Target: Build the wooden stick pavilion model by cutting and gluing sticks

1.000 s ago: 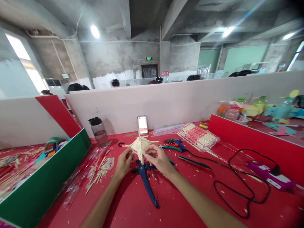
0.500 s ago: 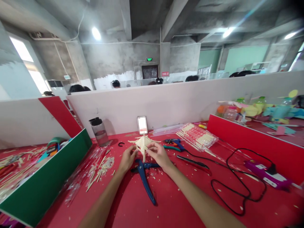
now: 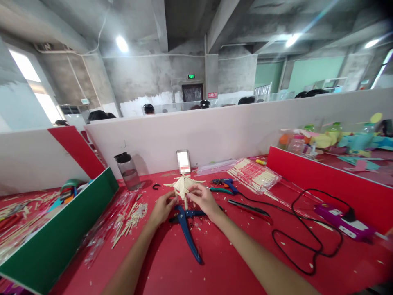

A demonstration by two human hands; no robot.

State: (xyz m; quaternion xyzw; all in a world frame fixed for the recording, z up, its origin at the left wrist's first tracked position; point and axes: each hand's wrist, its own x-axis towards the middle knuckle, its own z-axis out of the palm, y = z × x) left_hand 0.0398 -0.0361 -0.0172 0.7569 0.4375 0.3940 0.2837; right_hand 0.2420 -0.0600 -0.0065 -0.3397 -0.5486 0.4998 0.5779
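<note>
1. Pinching the right side of a pale stick model (image 3: 184, 183), the right hand (image 3: 201, 199) has its thumb and fingertips drawn narrow.
2. The left hand (image 3: 164, 207) is also narrow, its fingertips at the model's lower left edge (whether they grip it or merely touch it, I cannot tell).
3. The model is at the middle of the red surface (image 3: 178, 278), between both hands, its sloping sides rising to a point and thin sticks jutting out sideways.
4. Just nearer than the model lies a blue-handled cutter (image 3: 188, 233); behind stands a blurred white panel (image 3: 183, 162).
5. To the right are a blue glue gun (image 3: 231, 185), a green-handled tool (image 3: 222, 191), a dark slim tool (image 3: 250, 208) and wrapped sticks (image 3: 256, 176).
6. To the left, cut sticks (image 3: 130, 221) lie scattered near a dark-lidded bottle (image 3: 127, 172).
</note>
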